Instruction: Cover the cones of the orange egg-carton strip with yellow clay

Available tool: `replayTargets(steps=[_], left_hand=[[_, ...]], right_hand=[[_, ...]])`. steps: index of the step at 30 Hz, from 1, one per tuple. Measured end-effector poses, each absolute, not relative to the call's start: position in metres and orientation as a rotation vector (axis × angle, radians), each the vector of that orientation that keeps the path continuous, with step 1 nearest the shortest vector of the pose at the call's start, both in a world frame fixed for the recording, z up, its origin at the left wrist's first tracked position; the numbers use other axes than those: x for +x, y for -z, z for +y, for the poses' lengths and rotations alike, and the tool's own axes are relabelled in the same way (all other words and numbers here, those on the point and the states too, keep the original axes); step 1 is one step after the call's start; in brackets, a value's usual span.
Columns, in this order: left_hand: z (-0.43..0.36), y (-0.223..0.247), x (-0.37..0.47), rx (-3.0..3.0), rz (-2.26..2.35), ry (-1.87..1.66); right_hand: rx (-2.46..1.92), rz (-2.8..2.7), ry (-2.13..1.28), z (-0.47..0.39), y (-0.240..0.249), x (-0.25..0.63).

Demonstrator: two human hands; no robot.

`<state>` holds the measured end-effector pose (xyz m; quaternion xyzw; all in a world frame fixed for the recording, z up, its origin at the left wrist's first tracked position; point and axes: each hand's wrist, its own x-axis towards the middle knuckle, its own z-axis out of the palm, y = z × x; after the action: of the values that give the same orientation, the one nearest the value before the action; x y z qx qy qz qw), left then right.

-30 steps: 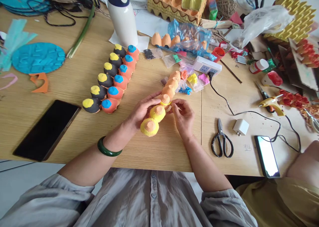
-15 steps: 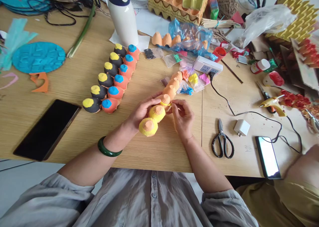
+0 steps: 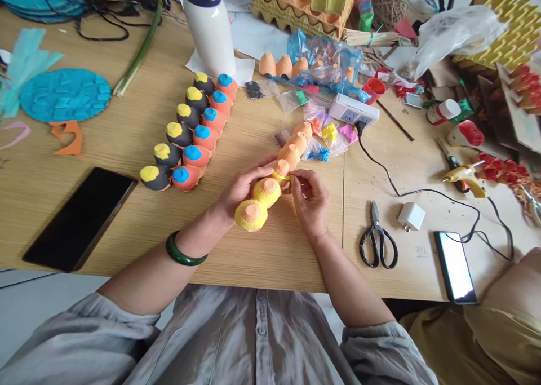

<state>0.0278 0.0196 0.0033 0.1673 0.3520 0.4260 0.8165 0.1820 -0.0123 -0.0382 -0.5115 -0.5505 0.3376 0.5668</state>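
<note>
My left hand (image 3: 249,186) is closed around the side of an orange egg-carton strip (image 3: 289,155), whose two nearest cups are covered in yellow with bare orange tips. Across the third cup lies a thin yellow strip of clay (image 3: 280,176), with my left thumb by its left end. My right hand (image 3: 310,198) pinches the right end of that strip between thumb and fingers. To the left stand two finished-looking rows: black cups with yellow tops (image 3: 174,132) and orange-red cups with blue tops (image 3: 203,134).
Small bags of coloured clay (image 3: 328,132) and a white power strip (image 3: 354,110) lie beyond my hands. Scissors (image 3: 377,235), a white plug (image 3: 411,217), a lit phone (image 3: 455,266) and a glue gun (image 3: 465,177) are on the right. A dark phone (image 3: 80,218) lies left; another person's arm (image 3: 513,283) shows at right.
Hardly anything differs. Both hands keep their hold on the carton strip and the yellow clay, while the view shifts very slightly.
</note>
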Motion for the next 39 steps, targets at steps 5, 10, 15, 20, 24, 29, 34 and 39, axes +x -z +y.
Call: replayTargets(steps=[5, 10, 15, 20, 24, 29, 34, 39], left_hand=[[0.020, -0.003, 0.028, 0.370, 0.763, -0.905], [0.019, -0.007, 0.029, 0.357, 0.786, -0.886], [0.019, -0.009, 0.030, 0.341, 0.797, -0.885], [0.020, -0.005, 0.029, 0.367, 0.792, -0.895], [0.021, 0.000, 0.026, 0.414, 0.771, -0.890], [0.021, 0.000, 0.026, 0.366, 0.773, -0.909], [0.022, -0.008, 0.027, 0.299, 0.795, -0.895], [0.023, -0.019, 0.027, 0.230, 0.812, -0.876]], right_hand=[[-1.217, -1.357, -0.734, -0.014, 0.036, 0.183], [-1.207, -1.358, -0.706, -0.013, 0.033, 0.184], [-1.225, -1.341, -0.717, -0.012, 0.033, 0.184], [-1.226, -1.326, -0.704, -0.012, 0.034, 0.183], [-1.198, -1.348, -0.687, -0.013, 0.033, 0.182], [-1.179, -1.366, -0.679, -0.014, 0.033, 0.180], [-1.154, -1.384, -0.678, -0.016, 0.035, 0.178], [-1.117, -1.453, -0.580, -0.016, 0.039, 0.176]])
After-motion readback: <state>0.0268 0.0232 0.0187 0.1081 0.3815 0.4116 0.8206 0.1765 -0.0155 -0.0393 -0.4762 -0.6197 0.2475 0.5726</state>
